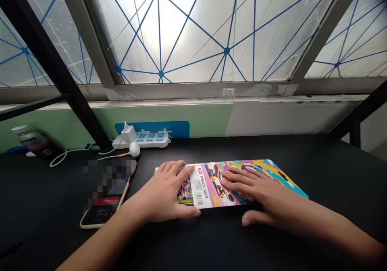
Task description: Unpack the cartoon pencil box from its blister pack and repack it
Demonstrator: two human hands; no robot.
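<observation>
- While the left hand (pixel 172 194) lies over one end of the box (pixel 216 180), the right hand (pixel 256 190) rests on top of its other half.
- Left hand: fingers bent over the end and slightly apart, thumb away from them at the near edge; whether it grips, I cannot tell.
- Right hand: laid palm down, fingers extended and a little spread, thumb out past the near edge; it pinches nothing.
- The box lies flat on the black bench (pixel 211 243), under both hands, its brightly printed far corner reaching beyond the right hand.
- Between the hands shows a white label (pixel 201 188) reading "PENCIL BOX", with a barcode at its near end.
- Left of the left hand, beside the forearm, a phone (pixel 105 210) lies face up, its upper part blurred out.
- Ahead and to the left of that hand stands a white power strip (pixel 152 139), with a plug (pixel 129 135) on it and a round white thing (pixel 134 149) just in front.
- Farther left of the same hand, a bottle (pixel 32 140) leans, a white cable (pixel 60 158) near it.
- Ahead of both hands, a window (pixel 196 33) carries blue lines.
</observation>
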